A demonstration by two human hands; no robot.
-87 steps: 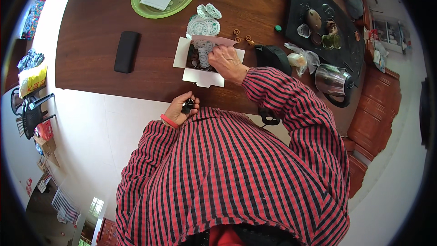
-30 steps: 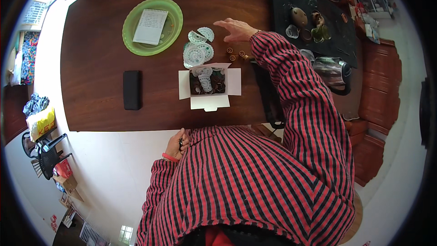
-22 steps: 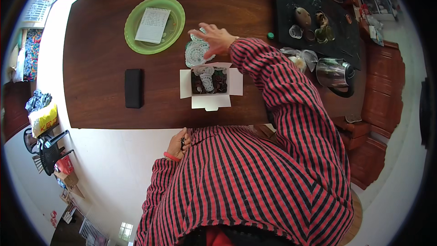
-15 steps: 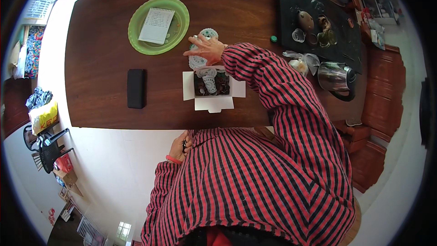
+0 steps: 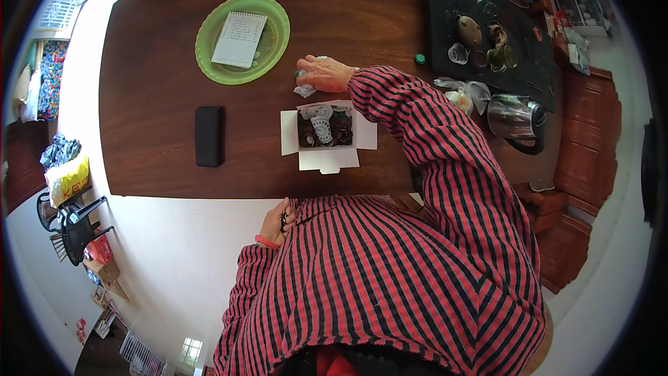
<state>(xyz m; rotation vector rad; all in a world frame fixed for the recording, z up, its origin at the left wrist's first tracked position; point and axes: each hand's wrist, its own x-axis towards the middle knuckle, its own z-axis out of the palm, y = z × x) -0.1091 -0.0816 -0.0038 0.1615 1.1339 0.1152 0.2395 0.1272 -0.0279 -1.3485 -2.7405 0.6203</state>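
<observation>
My right hand [image 5: 325, 74] reaches over the table just beyond the open box, its fingers curled down on a white lacy piece [image 5: 305, 90]. Most of that piece is hidden under the palm; crumpled white parts stick out by the fingers. Nearer to me stands the open white box [image 5: 328, 159], its flaps folded outward. Inside lie small dark things [image 5: 341, 130] and a white patterned strip [image 5: 321, 127]. Below the table's front edge, against my striped top, my left hand [image 5: 275, 223] is closed round something small and black, too covered to name.
A green plate [image 5: 203, 52] holding a spiral notepad [image 5: 239, 40] lies at the far left. A black oblong case [image 5: 209, 136] sits left of the box. On the right are a black tray [image 5: 445, 21] with teaware, a green cap [image 5: 419, 59], plastic bags [image 5: 476, 95] and a steel kettle [image 5: 510, 115].
The white lacy piece lay spread out under my right hand's splayed fingers; now those fingers have drawn together and bunched it up. My left hand stays where it was.
</observation>
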